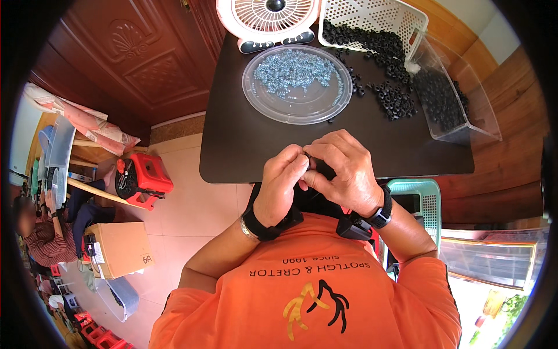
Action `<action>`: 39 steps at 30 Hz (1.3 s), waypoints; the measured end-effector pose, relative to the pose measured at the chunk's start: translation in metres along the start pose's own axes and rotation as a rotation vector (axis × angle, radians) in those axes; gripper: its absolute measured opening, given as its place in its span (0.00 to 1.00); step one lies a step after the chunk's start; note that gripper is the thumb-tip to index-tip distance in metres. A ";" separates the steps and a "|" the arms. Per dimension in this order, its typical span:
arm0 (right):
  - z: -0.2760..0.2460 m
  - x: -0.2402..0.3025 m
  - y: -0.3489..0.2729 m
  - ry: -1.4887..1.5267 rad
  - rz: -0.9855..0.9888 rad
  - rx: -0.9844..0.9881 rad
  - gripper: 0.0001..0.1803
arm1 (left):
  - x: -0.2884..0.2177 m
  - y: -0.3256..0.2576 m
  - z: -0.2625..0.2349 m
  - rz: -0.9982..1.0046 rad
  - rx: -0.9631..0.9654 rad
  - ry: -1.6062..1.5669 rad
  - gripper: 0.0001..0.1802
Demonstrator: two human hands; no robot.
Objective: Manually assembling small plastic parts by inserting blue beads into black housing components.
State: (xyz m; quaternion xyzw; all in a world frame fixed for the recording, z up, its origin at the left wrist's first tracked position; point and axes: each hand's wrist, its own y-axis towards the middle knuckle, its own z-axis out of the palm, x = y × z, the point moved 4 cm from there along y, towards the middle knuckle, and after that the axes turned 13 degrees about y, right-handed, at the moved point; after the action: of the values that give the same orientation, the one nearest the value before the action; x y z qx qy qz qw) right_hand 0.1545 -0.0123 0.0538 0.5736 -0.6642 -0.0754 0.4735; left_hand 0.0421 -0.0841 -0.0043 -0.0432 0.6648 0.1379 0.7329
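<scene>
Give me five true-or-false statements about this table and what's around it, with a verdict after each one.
1. The left hand and right hand are close together. True.
2. The fan stands left of the white basket. True.
3. The blue pieces lie in the white basket. False: the blue pieces are on the round clear tray.
4. Loose black pieces lie on the dark table. True.
5. The teal basket is left of the person. False: the teal basket is to the right.

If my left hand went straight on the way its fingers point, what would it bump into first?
Most likely your bare right hand, whose fingertips meet or nearly meet those of your left hand; depth there is unclear.
</scene>
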 end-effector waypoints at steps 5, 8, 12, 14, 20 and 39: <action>0.002 0.003 -0.002 -0.091 -0.019 0.001 0.20 | 0.003 -0.001 0.001 -0.041 0.024 -0.014 0.16; 0.003 0.002 -0.003 -0.136 -0.021 0.032 0.20 | 0.002 -0.002 0.001 -0.051 0.037 0.010 0.16; 0.001 0.001 -0.005 -0.076 -0.041 -0.022 0.20 | -0.002 -0.005 -0.001 -0.025 0.060 -0.066 0.17; 0.000 0.000 -0.006 -0.062 -0.040 -0.030 0.19 | -0.002 -0.007 0.000 -0.032 0.075 -0.066 0.18; 0.000 0.002 -0.009 -0.067 -0.126 -0.054 0.19 | -0.003 -0.010 0.004 -0.093 0.107 0.014 0.21; -0.039 0.005 0.005 -0.322 -0.195 -0.082 0.15 | -0.009 -0.008 0.006 -0.067 0.030 0.062 0.20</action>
State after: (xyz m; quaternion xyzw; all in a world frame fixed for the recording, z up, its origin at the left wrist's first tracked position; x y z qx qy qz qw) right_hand 0.1794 0.0021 0.0805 0.5960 -0.6691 -0.2385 0.3744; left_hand 0.0497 -0.0918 0.0047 -0.0587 0.6875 0.1022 0.7166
